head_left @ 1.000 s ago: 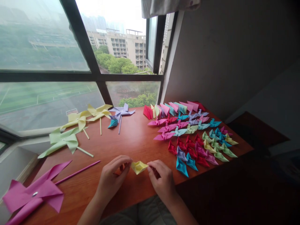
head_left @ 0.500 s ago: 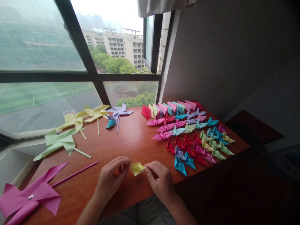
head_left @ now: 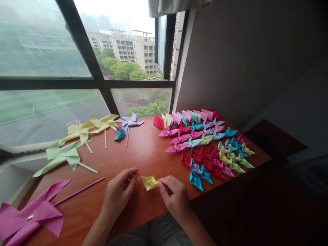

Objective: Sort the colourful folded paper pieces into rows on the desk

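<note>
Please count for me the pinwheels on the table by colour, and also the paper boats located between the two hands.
Yellow pinwheels: 2
Light green pinwheel: 1
Purple pinwheel: 1
Pink pinwheel: 1
Yellow paper boat: 1
Total: 6

No lettering, label, brand, number or sign can be read anywhere in view.

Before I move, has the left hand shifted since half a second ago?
Yes: the left hand has moved slightly left, away from the yellow paper boat and toward the untouched magenta stick.
</note>
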`<state>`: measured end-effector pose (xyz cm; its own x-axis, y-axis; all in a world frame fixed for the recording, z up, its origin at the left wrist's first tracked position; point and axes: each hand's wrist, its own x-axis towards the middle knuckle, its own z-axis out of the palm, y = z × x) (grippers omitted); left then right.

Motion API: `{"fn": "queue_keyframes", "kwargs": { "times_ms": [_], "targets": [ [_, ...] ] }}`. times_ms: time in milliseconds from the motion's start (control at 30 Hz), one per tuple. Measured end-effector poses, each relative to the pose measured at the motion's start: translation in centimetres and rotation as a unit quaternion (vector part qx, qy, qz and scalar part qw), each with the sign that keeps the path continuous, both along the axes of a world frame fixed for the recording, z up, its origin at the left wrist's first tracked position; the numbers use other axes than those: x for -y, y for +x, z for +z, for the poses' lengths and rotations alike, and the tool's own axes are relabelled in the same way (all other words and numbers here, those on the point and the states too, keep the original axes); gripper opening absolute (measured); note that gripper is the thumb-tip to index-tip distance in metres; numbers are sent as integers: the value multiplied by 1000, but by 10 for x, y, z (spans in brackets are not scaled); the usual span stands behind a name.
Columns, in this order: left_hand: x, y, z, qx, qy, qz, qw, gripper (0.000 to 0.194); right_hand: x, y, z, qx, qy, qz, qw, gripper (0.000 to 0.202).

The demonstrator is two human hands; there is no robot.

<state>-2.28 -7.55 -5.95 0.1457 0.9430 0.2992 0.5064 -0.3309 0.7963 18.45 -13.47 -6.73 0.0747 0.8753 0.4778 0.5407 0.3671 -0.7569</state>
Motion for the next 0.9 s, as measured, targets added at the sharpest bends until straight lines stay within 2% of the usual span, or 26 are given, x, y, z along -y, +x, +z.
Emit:
{"fn": "queue_keyframes", "kwargs": {
  "times_ms": [333, 533, 733, 900],
  "targets": [
    [-1, 0, -3, -46, -9, -25, 999, 24, 12, 4, 4, -33, -14, -2, 999, 16],
    [-1, 0, -2, -57, -7, -28, 998, 24, 35, 22, 30, -38, 8, -15, 999, 16],
    [-2, 2, 1, -51, -1, -24, 998, 24, 57, 65, 53, 8, 27, -72, 997, 15],
    [-2, 2, 3, -51, 5, -23, 998, 24, 73, 129, 55, 91, 48, -198, 975, 11]
  ]
}}
